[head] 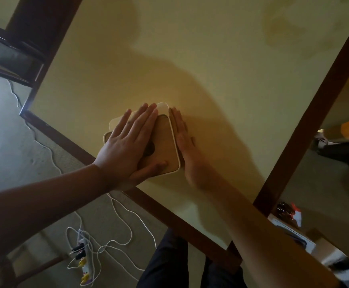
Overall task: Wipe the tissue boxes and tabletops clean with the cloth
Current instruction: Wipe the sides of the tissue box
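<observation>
Head view: I see my left hand [126, 142] lying flat, fingers straight, on the tissue box [163, 146] near the tabletop's [211, 69] near edge; right hand [185, 142] presses open-palmed against its side

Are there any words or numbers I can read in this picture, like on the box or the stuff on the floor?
No readable text anywhere.
Tissue box: plain lid, no words visible.
Power strip on the floor: no readable marks.
White box beside the table: too blurred to read.
</observation>
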Motion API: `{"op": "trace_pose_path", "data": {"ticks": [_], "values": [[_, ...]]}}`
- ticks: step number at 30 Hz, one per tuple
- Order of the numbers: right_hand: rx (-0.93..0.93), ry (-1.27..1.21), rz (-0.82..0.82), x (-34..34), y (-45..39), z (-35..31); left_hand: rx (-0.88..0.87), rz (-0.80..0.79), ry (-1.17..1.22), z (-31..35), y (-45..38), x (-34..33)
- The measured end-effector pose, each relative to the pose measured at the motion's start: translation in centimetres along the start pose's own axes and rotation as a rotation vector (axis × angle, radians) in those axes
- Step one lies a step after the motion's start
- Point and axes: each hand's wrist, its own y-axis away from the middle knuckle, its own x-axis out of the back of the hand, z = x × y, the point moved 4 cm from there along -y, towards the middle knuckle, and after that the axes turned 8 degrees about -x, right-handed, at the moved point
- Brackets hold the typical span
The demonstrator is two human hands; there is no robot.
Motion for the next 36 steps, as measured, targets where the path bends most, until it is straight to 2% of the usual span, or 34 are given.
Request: {"op": "trace_pose_path", "data": {"ticks": [1,3,7,11,15,18,21,26,30,33,36], "values": [[-0.105,-0.046,-0.01,-0.3,1.0,0.1,-0.001,0.001,0.0,0.0,0.0,0.0],[-0.187,-0.179,-0.053,-0.8,4.2,0.4,-0.004,0.002,0.006,0.0,0.1,0.0],[-0.193,-0.207,-0.072,-0.6,6.2,1.3,-0.025,-0.012,0.009,0.0,0.1,-0.1],[-0.196,-0.249,-0.027,-0.7,1.4,0.5,-0.032,-0.006,0.003,0.1,0.2,-0.1],[-0.094,-0.12,-0.025,-0.1,-5.5,-0.2,-0.035,0.006,-0.003,0.2,0.2,0.1],[-0.072,-0.1,-0.022,0.2,-7.7,-0.7,-0.038,0.01,-0.011,0.2,0.2,0.1],[-0.045,-0.135,-0.035,-0.2,-6.1,0.0,-0.043,0.023,-0.01,0.3,0.2,0.1],[-0.161,-0.281,-0.095,-1.0,1.5,1.4,-0.049,0.017,-0.019,0.1,0.2,-0.2],[-0.202,-0.275,-0.074,-1.4,6.4,1.7,-0.061,0.021,-0.028,0.0,0.3,-0.3],[-0.211,-0.321,-0.068,-1.4,6.2,1.6,-0.064,0.017,-0.035,0.0,0.3,-0.3],[-0.178,-0.297,-0.031,-1.4,2.3,1.4,-0.07,0.02,-0.046,0.1,0.3,-0.2]]}}
